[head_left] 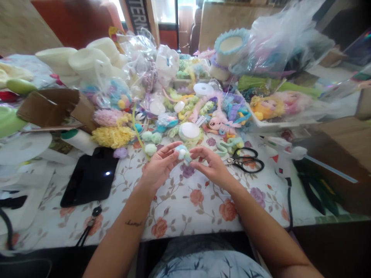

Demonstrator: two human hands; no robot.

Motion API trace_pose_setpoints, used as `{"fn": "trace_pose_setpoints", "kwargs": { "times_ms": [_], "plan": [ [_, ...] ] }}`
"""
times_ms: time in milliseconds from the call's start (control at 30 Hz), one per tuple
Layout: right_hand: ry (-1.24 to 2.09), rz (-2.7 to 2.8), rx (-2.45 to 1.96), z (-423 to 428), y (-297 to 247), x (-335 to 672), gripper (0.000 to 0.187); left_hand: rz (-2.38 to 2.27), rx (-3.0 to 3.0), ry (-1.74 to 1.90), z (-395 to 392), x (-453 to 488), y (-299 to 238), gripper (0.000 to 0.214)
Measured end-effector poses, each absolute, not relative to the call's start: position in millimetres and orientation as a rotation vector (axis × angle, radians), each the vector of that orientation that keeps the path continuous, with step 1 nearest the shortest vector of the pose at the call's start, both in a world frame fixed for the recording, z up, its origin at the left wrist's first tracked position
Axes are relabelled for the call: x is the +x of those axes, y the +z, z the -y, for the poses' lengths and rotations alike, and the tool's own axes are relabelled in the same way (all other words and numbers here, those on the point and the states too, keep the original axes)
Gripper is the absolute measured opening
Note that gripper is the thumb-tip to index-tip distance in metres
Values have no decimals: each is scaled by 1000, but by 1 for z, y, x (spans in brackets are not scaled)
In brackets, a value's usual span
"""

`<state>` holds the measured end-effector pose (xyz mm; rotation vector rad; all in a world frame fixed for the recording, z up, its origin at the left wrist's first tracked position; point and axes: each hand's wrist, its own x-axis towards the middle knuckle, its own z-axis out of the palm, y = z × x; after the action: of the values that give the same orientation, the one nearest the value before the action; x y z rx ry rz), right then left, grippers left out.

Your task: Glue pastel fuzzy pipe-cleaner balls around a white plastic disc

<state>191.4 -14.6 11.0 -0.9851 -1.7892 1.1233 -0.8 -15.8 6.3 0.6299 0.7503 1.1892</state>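
Between my two hands is a small fuzzy piece in pale blue, white and green (183,153); its exact kind is too blurred to name. My left hand (162,164) pinches it from the left with thumb and fingers. From the right, the fingertips of my right hand (210,164) close on its edge. Just beyond lies a round white disc (189,130) on yellow-green fluff. Pale green pompoms (150,149) sit near my left fingers. Black-handled scissors (246,160) rest to the right of my right hand.
A dark tablet (89,177), yellow yarn bundle (113,135) and cardboard box (52,108) are at left. A glue gun (285,152) and green-handled pliers (319,189) lie at right. Behind stand a tray with dolls (278,125), plastic bags (284,42) and cream tubs (89,61).
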Motion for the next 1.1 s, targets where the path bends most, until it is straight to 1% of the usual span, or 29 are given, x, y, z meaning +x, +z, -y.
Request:
{"fn": "trace_pose_setpoints", "kwargs": {
  "times_ms": [200, 300, 400, 667, 1000, 1100],
  "plan": [
    [1244, 1713, -961, 17, 12, 195, 20, -742, 659, 1130, 18, 3, 6, 32],
    [1337, 1699, -962, 17, 13, 198, 25, -760, 669, 1117, 19, 3, 7, 34],
    [1382, 1703, -956, 17, 13, 200, 29, -784, 683, 1113, 20, 5, 8, 31],
    [1414, 1680, -952, 17, 12, 201, 31, -806, 711, 1124, 19, 6, 3, 25],
    [1710, 1447, -930, 17, 14, 203, 32, -835, 726, 1163, 22, 10, 6, 24],
    [1745, 1404, -925, 17, 14, 203, 33, -835, 745, 1187, 22, 10, 4, 25]
  ]
}}
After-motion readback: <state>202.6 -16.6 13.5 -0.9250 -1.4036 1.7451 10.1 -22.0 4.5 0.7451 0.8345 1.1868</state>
